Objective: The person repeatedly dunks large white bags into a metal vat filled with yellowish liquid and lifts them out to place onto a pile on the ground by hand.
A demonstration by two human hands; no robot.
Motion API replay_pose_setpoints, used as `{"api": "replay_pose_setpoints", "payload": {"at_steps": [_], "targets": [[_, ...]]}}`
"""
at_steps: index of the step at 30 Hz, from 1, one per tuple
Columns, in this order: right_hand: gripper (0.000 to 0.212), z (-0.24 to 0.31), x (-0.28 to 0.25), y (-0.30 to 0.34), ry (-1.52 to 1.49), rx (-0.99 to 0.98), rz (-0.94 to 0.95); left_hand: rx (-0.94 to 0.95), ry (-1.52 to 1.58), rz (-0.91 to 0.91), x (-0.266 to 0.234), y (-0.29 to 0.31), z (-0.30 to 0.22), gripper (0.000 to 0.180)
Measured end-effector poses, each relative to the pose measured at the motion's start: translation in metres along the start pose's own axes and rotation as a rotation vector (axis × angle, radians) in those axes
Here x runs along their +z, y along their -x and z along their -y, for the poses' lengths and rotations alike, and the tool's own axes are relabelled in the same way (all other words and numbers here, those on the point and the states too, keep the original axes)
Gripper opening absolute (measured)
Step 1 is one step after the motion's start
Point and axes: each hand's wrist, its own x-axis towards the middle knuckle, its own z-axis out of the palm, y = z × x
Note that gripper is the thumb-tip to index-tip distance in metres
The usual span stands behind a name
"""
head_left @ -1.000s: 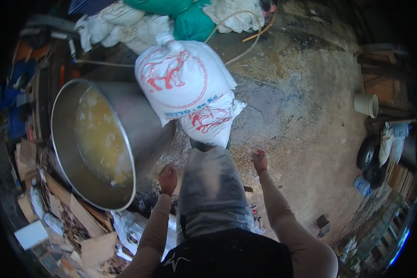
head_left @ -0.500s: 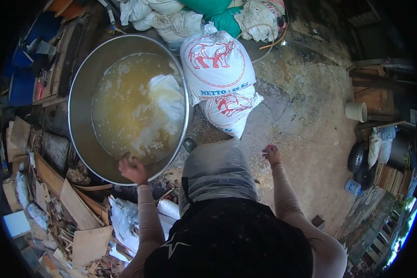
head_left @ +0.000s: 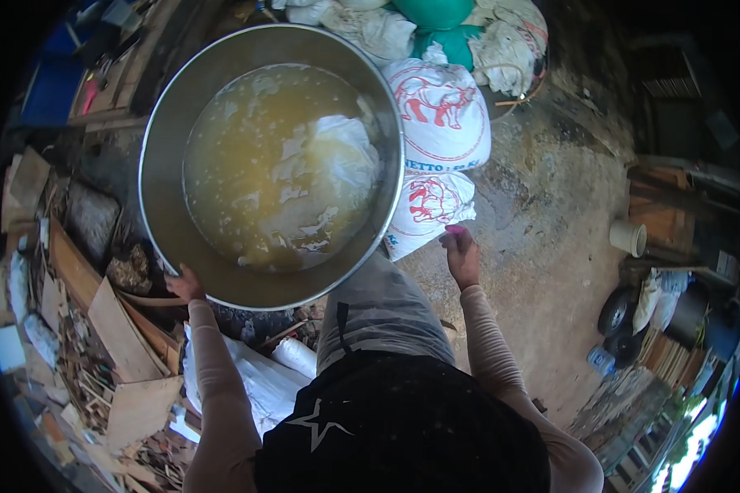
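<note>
A large round metal vat [head_left: 160,123] holds cloudy yellowish liquid with froth on it. Pale, wet cloth-like material [head_left: 343,152] bulges from the liquid on the right side. My left hand [head_left: 187,284] is at the vat's lower-left rim, its fingers closed over the edge. Pinched in my right hand [head_left: 464,256] is a small pink thing [head_left: 455,231], its kind too small to make out. That hand is beside the lower end of a white sack [head_left: 423,205] with red animal printing. A similar, fuller white sack [head_left: 444,111] stands just beyond it.
More sacks and green bundles [head_left: 436,12] are piled at the far end. Wood scraps [head_left: 115,329] and boards litter the left, with white sheeting [head_left: 247,370] near my left arm. A pale bucket [head_left: 627,238], tyres [head_left: 617,312] and a water bottle [head_left: 601,360] stand at the right.
My left hand has moved from over the vat's inner side to its lower-left rim. My right hand has come inward and up to the sack's lower end. The view has shifted.
</note>
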Motion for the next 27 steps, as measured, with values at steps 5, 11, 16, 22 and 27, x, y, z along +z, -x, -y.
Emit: {"api": "replay_pose_setpoints", "payload": {"at_steps": [5, 11, 16, 22, 27], "targets": [[0.02, 0.127, 0.084, -0.029, -0.121, -0.438, 0.146, 0.481, 0.209, 0.286, -0.008, -0.061, 0.062, 0.066], [0.025, 0.121, 0.216, -0.114, 0.24, -0.364, 0.513, 0.416, -0.36, -0.143, -0.073, 0.008, -0.069, 0.069], [0.08, -0.006, 0.307, -0.178, 0.453, 0.286, 0.347, -0.066, 0.139, 0.364, 0.019, 0.001, 0.015, 0.065], [0.105, -0.012, 0.379, -0.17, 0.608, 0.265, 0.034, -0.133, 0.026, 0.31, -0.022, 0.01, 0.004, 0.055], [0.096, -0.018, 0.406, -0.181, 0.798, 0.291, 0.096, -0.016, -0.01, 0.156, -0.023, 0.014, -0.005, 0.069]]}}
